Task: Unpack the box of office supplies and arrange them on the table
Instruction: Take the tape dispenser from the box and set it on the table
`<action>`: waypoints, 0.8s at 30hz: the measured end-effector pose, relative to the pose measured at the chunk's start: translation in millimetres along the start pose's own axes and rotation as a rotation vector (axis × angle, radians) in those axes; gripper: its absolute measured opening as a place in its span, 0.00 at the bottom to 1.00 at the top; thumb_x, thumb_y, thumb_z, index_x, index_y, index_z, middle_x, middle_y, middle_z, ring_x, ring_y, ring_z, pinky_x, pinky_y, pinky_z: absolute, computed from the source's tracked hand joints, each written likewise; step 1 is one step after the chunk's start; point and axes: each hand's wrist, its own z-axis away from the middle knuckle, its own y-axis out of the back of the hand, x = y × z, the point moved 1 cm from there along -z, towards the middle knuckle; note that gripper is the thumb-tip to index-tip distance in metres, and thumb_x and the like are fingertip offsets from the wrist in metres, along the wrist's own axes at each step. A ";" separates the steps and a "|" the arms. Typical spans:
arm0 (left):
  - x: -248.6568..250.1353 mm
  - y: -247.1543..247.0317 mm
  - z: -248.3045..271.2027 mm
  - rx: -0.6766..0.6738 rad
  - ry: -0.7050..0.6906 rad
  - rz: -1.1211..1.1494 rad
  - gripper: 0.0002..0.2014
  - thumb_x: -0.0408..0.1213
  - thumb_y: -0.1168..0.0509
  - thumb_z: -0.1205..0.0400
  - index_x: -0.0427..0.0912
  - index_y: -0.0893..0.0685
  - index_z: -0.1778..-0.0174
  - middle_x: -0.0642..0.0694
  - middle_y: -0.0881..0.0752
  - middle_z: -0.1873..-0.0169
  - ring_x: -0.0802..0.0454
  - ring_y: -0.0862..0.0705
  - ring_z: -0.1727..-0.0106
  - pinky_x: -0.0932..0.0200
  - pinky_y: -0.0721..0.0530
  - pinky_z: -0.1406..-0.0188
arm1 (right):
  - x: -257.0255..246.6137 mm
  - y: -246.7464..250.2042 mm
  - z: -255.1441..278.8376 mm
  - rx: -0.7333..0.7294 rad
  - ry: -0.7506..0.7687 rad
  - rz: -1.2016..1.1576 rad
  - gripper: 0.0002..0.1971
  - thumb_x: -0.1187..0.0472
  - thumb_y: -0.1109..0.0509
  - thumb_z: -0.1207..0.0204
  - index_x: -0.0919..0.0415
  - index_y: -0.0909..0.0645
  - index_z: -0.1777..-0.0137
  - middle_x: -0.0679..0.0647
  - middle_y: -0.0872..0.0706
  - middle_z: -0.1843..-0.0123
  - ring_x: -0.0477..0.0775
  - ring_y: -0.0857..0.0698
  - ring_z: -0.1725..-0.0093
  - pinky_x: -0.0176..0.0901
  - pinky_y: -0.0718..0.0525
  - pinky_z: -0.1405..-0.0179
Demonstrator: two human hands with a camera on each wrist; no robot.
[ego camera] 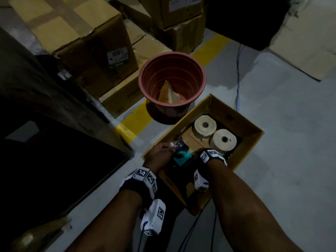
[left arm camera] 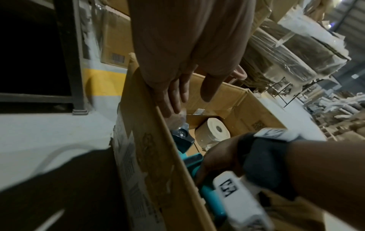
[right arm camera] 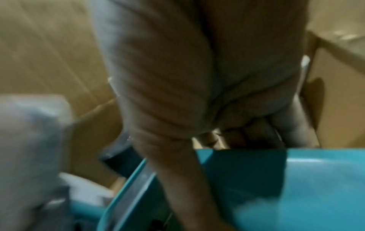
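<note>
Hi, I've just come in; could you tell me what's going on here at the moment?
A person is reaching with both hands into an open cardboard box on the floor. The right hand grips a teal tape dispenser low in the box, while the left hand touches clear wrapping at the dispenser's front end. Two rolls of tape lie untouched at the far end of the box. A red bucket holding crumpled paper stands just beyond it.

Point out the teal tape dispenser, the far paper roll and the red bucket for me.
tape dispenser [ego camera: 182,157]: head view, on its teal body.
far paper roll [ego camera: 205,125]: head view, on its flat top face.
red bucket [ego camera: 145,70]: head view, on its left rim.
</note>
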 end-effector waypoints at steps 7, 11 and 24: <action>42.3 -0.9 19.3 0.062 -0.084 -0.017 0.17 0.45 0.32 0.21 0.44 0.17 0.38 0.44 0.15 0.41 0.43 0.18 0.38 0.51 0.20 0.36 | 23.9 12.6 10.6 0.051 0.126 0.118 0.11 0.50 0.30 0.34 0.53 0.16 0.55 0.56 0.15 0.58 0.56 0.17 0.64 0.46 0.21 0.66; 39.1 -10.5 39.8 0.053 -0.180 -0.048 0.06 0.43 0.34 0.22 0.48 0.14 0.54 0.43 0.12 0.50 0.44 0.15 0.47 0.52 0.17 0.42 | 28.1 3.2 11.7 0.088 0.191 0.058 0.16 0.49 0.31 0.32 0.56 0.13 0.49 0.60 0.11 0.52 0.58 0.14 0.61 0.44 0.24 0.69; -23.9 -35.7 42.2 0.107 -0.393 -0.678 0.12 0.37 0.38 0.22 0.38 0.16 0.46 0.34 0.12 0.52 0.35 0.15 0.47 0.51 0.18 0.50 | 23.0 24.5 1.2 0.390 0.135 -0.147 0.05 0.61 0.32 0.21 0.63 0.19 0.52 0.62 0.13 0.47 0.59 0.19 0.59 0.42 0.20 0.63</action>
